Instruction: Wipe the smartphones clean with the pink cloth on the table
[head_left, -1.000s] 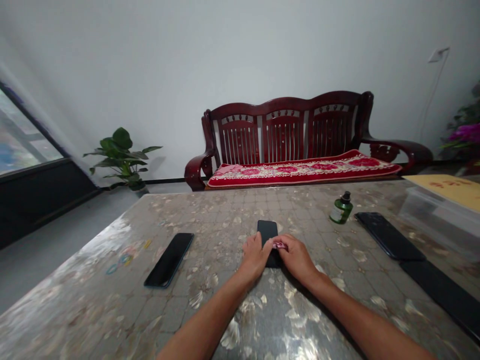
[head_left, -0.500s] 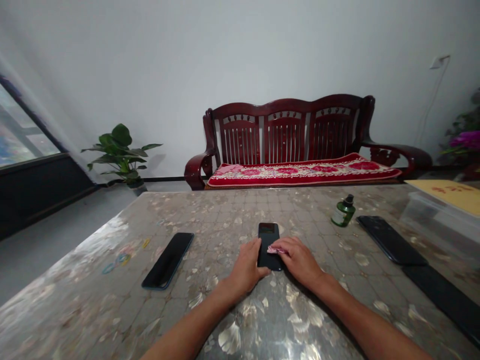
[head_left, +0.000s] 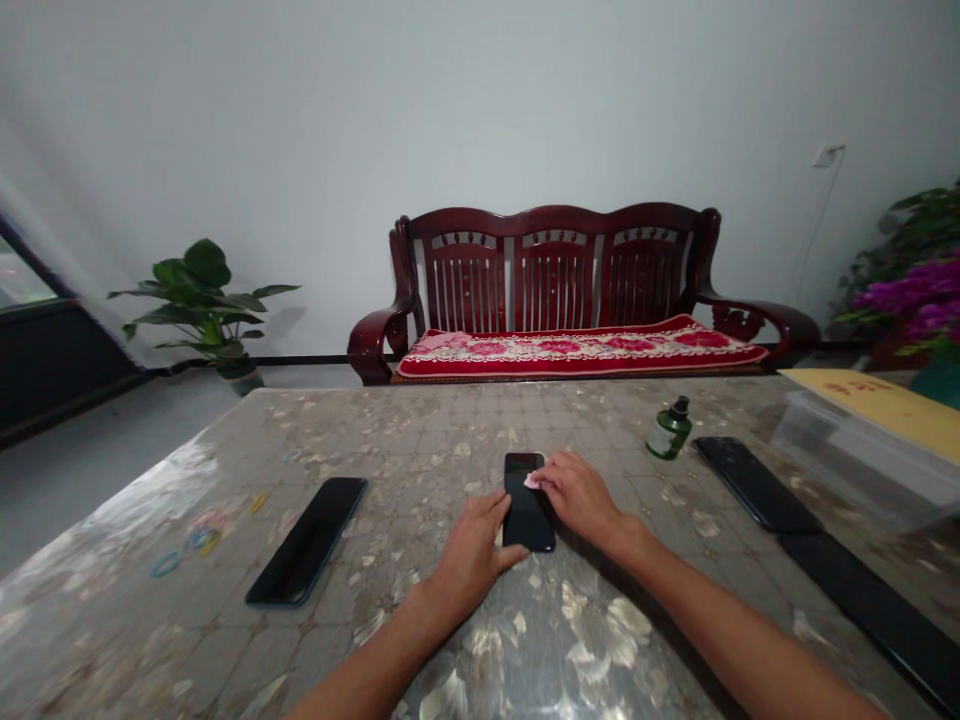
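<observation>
A black smartphone (head_left: 529, 520) lies face up on the patterned table in front of me. My left hand (head_left: 471, 550) grips it, fingers along its left edge and thumb at its bottom edge. Pinched in the fingers of my right hand (head_left: 581, 492) is a small pink cloth (head_left: 533, 481), pressed on the upper right part of the screen. Part of the cloth is hidden by the fingers. To the left, a second smartphone (head_left: 307, 542) lies at a slant, apart from both hands.
A green pump bottle (head_left: 669, 430) stands at right, near two dark phones, one farther (head_left: 756, 484) and one nearer (head_left: 877, 612). Behind them is a clear plastic box (head_left: 847, 462) under a yellow sheet (head_left: 877, 400). Coloured rings (head_left: 166, 564) lie at left. Beyond the table stands a wooden bench (head_left: 559, 260).
My right hand has slid the pink cloth up the screen, toward the phone's top. My left hand stays at the phone's left and bottom edges. The view has shifted slightly right.
</observation>
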